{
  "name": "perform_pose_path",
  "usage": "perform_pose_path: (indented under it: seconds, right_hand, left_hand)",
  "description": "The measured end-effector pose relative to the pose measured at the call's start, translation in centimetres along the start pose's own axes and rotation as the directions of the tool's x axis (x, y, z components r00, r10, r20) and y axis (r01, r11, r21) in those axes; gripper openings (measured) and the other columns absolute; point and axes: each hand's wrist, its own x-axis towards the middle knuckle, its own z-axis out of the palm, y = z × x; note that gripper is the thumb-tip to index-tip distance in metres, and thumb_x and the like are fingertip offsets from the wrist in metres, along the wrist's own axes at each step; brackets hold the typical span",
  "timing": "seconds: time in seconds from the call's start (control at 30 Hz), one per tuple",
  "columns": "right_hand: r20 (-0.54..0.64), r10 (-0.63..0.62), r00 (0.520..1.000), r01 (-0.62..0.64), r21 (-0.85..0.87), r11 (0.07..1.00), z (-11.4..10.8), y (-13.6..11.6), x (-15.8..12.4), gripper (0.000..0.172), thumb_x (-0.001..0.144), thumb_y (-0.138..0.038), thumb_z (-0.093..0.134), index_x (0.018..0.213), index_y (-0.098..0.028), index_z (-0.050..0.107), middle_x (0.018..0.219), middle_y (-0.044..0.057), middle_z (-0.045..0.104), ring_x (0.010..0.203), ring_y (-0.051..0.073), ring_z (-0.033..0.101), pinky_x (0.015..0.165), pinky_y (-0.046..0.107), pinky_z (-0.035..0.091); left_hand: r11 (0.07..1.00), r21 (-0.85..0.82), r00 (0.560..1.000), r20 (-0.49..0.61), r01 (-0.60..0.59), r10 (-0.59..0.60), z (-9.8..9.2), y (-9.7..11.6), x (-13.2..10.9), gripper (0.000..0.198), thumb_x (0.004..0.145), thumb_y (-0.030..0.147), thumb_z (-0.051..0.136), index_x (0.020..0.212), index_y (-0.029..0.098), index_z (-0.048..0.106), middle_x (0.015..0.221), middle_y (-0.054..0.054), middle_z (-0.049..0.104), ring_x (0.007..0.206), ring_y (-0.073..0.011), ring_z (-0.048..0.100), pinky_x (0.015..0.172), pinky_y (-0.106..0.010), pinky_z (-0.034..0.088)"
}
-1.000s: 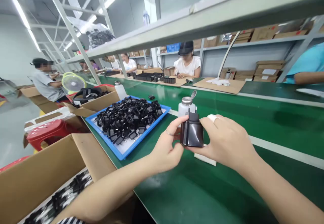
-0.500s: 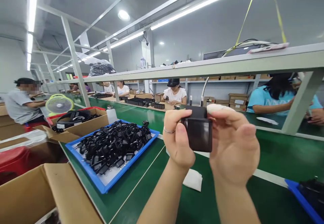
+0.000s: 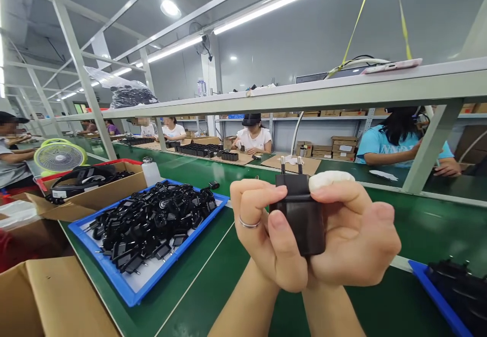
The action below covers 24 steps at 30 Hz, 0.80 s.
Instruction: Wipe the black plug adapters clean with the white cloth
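Note:
A black plug adapter [image 3: 300,215] with two metal pins pointing up is held in front of me between both hands. My left hand [image 3: 262,230], with a ring on one finger, grips its left side with thumb and fingers. My right hand [image 3: 350,235] wraps its right side; the forefinger wears a white cover and lies across the top. Both hands are raised above the green table [image 3: 228,256].
A blue tray [image 3: 125,289] heaped with several black adapters lies to the left. Cardboard boxes [image 3: 49,296] stand at the left edge, with a small green fan [image 3: 57,157] and a white bottle [image 3: 150,172] behind. A second blue tray [image 3: 433,289] is at the right. Other people sit across the line.
The adapter and both hands rose from the table toward my face; the adapter now stands with its pins up. My view lifted and swung right, bringing the right tray into sight.

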Motion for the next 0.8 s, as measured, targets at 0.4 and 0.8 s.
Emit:
perform_pose_path:
  seconds: [0.4,0.8]
  right_hand:
    - [-0.386,0.146,0.911,-0.025,0.302,0.953,-0.1,-0.6,0.7,0.027,0.078,-0.019,0.021,0.067,-0.020,0.046,0.065,0.003,0.043,0.066,0.018,0.045,0.056,0.032,0.034]
    - [0.036,0.343,0.938,-0.340,0.278,0.898,-1.0,-0.8,1.5,0.027,0.078,-0.035,0.026,0.097,-0.019,0.037,0.083,0.005,0.048,0.072,0.015,0.050,0.056,0.024,0.040]
  left_hand:
    - [0.995,-0.029,0.995,0.035,0.094,-0.093,0.1,-0.6,0.0,0.020,0.076,0.024,0.029,0.071,0.018,0.047,0.068,-0.002,0.042,0.067,-0.0129,0.042,0.061,-0.028,0.035]
    - [0.998,-0.062,0.999,0.028,-0.022,0.024,-0.3,-2.0,0.2,0.028,0.077,0.025,0.024,0.079,0.017,0.051,0.077,-0.003,0.047,0.076,-0.0133,0.045,0.065,-0.027,0.037]
